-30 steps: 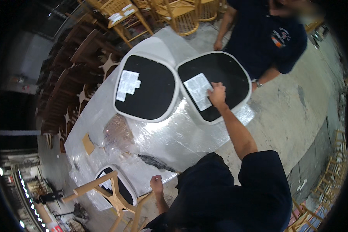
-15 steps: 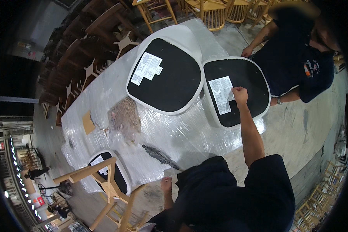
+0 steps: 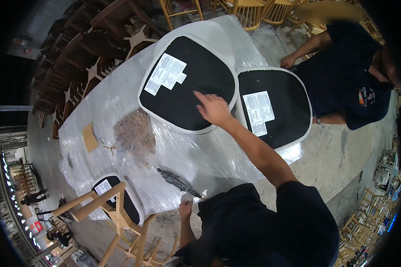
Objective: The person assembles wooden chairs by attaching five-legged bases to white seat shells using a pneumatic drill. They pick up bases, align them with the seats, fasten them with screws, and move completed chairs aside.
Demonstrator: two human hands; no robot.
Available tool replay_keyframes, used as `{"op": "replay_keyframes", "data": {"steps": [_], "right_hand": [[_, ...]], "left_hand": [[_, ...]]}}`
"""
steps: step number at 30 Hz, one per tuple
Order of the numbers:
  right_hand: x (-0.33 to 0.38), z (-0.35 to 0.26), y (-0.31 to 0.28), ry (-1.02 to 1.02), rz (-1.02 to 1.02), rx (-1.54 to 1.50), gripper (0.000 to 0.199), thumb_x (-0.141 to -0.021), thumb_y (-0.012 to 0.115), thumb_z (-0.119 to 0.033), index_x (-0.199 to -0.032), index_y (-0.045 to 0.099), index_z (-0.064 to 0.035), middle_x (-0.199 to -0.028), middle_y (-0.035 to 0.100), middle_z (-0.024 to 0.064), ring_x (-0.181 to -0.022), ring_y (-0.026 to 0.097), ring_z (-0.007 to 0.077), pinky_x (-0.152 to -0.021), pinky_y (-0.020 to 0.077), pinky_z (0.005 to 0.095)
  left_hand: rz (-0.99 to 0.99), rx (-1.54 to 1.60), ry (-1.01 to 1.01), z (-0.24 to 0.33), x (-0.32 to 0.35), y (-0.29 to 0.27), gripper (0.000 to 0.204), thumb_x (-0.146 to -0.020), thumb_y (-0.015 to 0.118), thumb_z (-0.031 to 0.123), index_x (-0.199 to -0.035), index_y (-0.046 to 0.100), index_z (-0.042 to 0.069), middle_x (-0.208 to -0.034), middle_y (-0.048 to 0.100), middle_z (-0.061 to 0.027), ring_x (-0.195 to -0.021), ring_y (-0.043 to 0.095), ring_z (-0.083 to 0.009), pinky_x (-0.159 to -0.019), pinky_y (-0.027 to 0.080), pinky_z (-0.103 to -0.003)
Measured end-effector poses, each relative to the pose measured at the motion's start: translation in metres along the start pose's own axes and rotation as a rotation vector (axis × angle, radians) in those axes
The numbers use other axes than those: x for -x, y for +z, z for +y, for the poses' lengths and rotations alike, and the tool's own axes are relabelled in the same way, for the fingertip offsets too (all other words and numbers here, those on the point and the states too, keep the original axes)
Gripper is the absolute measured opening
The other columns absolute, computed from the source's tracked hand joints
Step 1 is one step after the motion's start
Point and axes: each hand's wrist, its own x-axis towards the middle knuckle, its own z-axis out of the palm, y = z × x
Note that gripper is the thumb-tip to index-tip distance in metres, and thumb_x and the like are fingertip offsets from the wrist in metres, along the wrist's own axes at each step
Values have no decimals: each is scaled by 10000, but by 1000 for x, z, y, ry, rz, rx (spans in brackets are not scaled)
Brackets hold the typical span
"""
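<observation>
Crinkled plastic wrap covers the table (image 3: 120,102). Right hand (image 3: 214,109), fingers spread open, rests flat on rounded black seat pad (image 3: 196,75) with white rim. Left hand (image 3: 185,208) fingers closed at table edge; contents unclear.

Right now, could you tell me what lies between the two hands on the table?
In the head view, only bare plastic wrap lies between the right hand and left hand.

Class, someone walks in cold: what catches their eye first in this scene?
Two black seat pads with white rims and paper labels lie upside down on the plastic-wrapped table, the left seat pad under the person's right hand. Nearer, the left hand rests at the table's edge beside a grey power tool.
</observation>
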Motion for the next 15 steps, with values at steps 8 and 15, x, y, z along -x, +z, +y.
{"op": "replay_keyframes", "data": {"steps": [8, 15], "right_hand": [[-99, -7, 49, 143, -335, 226, 770, -936, 682, -253, -1647, 392, -204, -948, 783, 143, -844, 773, 332, -744, 599, 485], [4, 14, 5, 195, -432, 215, 710, -941, 642, -219, -1624, 448, -236, -880, 779, 129, -756, 768, 324, -691, 602, 486]], "left_hand": [[-21, 120, 56, 16, -15, 0, 426, -891, 767, 336, -1160, 744, 7, -1116, 768, -236, -1055, 738, -404, -925, 554, -470], [-59, 96, 26, 16, -8, 6, 479, -880, 727, 393, -1090, 770, -35, -1030, 770, -254, -1022, 738, -415, -914, 548, -469]]}}
